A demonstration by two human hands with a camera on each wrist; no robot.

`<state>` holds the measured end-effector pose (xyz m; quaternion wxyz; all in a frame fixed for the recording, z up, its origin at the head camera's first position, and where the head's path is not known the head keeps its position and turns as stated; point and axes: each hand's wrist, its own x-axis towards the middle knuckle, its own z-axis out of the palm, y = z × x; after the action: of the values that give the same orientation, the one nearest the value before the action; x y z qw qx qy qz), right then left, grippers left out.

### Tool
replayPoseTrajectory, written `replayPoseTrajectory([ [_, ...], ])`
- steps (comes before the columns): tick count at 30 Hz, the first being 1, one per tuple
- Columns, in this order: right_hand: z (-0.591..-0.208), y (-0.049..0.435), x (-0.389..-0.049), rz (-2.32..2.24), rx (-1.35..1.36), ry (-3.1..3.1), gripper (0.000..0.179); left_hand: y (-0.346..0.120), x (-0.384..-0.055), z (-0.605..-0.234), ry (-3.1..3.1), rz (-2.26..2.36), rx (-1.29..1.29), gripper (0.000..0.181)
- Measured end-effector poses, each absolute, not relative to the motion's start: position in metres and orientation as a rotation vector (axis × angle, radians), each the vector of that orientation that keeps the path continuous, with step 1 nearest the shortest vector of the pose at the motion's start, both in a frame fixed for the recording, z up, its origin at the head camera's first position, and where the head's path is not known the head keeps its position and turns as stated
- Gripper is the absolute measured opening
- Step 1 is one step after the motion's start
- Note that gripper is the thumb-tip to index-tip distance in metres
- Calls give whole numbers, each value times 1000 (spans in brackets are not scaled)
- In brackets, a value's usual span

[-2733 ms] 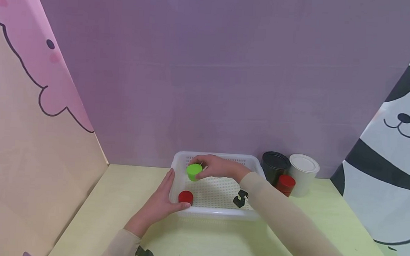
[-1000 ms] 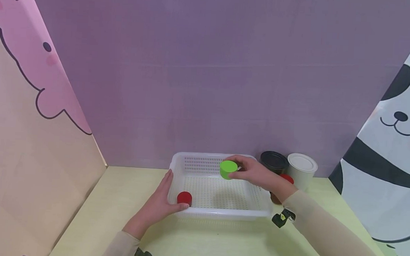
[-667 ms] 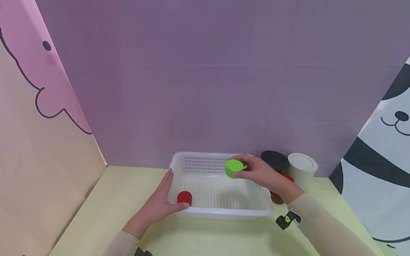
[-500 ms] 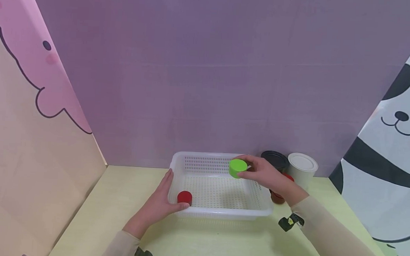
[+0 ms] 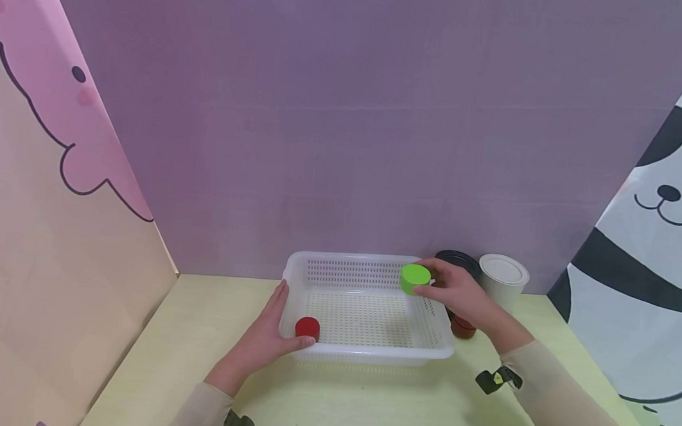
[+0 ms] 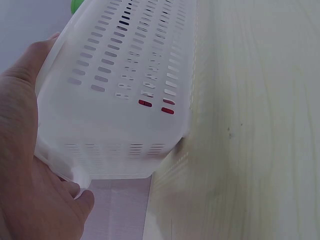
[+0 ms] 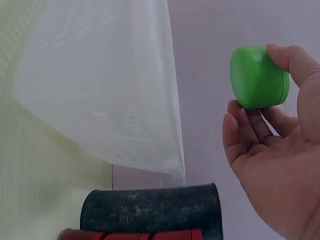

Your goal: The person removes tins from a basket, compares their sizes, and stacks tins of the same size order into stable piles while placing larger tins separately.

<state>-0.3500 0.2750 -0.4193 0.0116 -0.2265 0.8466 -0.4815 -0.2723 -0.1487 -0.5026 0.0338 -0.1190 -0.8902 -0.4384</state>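
My right hand (image 5: 458,293) pinches a small green lidded jar (image 5: 415,279) between thumb and fingers, above the right side of a white plastic basket (image 5: 368,351). In the right wrist view, a lid seam runs round the green jar (image 7: 257,77), held beside the basket's outer wall (image 7: 125,90). At the front left corner my left hand (image 5: 261,334) grips the basket, its thumb over the front rim and its fingers along the left side. Inside that corner stands a small red round jar (image 5: 308,328), near the thumb; red shows through the slots (image 6: 145,103) in the left wrist view.
Right of the basket stand a black can (image 5: 457,261), partly hidden by my right hand, and a white lidded can (image 5: 504,277). A red jar (image 5: 462,327) shows below my right hand. A purple wall (image 5: 345,142) rises behind the pale table (image 5: 360,407).
My right hand has carried the green jar rightward, from above the basket's left part to above its right side. The left hand stays on the corner, and the red jar inside keeps its place.
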Motion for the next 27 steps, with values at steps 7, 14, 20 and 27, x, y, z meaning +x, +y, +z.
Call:
replayPoseTrajectory([
  [7,-424,289,-344,-1486,-642,2745,60,-149,-275,-507,-2741,-1340,-365,133],
  [14,-433,305,-339,-1631,-590,2757,59,-149,-275,-507,-2737,-1343,-358,132],
  [20,-437,318,-336,-1698,-482,2799,63,-150,-275,-509,-2730,-1340,-368,134],
  [27,-444,330,-333,-1636,-243,2930,72,-149,-276,-508,-2744,-1322,-361,133],
])
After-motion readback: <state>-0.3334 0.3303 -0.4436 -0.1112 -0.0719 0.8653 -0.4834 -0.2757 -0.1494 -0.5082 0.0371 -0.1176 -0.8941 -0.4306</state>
